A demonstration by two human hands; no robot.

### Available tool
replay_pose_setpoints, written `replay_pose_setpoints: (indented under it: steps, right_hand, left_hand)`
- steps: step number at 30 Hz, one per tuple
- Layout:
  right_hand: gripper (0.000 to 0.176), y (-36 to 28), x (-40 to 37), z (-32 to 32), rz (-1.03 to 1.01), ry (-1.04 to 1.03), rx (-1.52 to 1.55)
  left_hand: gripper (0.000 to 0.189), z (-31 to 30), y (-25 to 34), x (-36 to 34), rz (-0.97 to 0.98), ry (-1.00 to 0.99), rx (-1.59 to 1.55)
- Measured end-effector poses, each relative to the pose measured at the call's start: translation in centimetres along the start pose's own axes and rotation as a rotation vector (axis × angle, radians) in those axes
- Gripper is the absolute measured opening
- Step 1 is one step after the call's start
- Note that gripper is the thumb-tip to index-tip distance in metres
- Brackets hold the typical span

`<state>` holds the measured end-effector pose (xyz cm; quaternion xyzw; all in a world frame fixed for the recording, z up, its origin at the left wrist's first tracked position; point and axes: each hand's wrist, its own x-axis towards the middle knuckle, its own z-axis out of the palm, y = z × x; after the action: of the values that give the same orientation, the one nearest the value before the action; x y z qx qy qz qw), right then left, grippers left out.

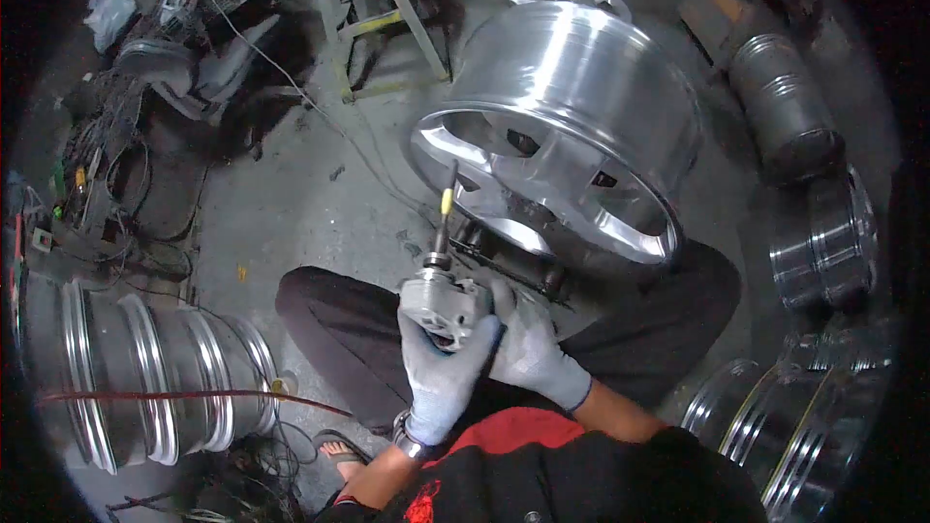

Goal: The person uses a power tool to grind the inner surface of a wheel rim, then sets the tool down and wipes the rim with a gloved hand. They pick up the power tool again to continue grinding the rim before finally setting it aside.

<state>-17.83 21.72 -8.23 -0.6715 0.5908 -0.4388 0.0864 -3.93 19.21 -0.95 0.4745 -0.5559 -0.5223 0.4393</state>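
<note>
A grey metal power tool [441, 305] with a thin shaft and a yellow band near its tip points up and away from me. My left hand [436, 378], in a pale glove, is wrapped round the tool's left side and underside. Against its right side, my right hand [528, 344], gloved too, has its fingers closed on the body, partly hidden behind it. Just beyond the tool tip, a large shiny wheel rim [581, 77] rests tilted on a dark low stand [504, 266], its spoked face towards me.
Several rims lie in a row at the left [145, 378]; more stand at the right [823, 242] and lower right [775, 426]. A metal frame [387, 24] stands behind. A red hose [194, 394] crosses the left rims, and cables trail over the floor [262, 203].
</note>
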Motion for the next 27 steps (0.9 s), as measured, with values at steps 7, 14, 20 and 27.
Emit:
replay_pose_setpoints:
  steps: [7,14,20,27]
  right_hand:
    - [0.094,-1.6,2.8,-2.6,0.157,-0.279,0.066]
    - [0.086,0.9,0.3,-0.9,0.273,-0.264,0.102]
    - [0.099,2.3,0.7,-2.2,0.286,-0.325,-0.020]
    - [0.087,2.1,2.3,-3.6,0.363,-0.317,-0.035]
  left_hand:
    - [0.063,-2.9,-2.9,3.1,-0.097,-0.024,-0.404]
    - [0.049,-4.2,-5.1,5.8,-0.138,-0.299,-0.310]
    - [0.048,-3.0,-8.2,8.3,-0.186,-0.418,-0.241]
    - [0.062,-1.2,-9.0,8.7,-0.689,-0.294,-0.903]
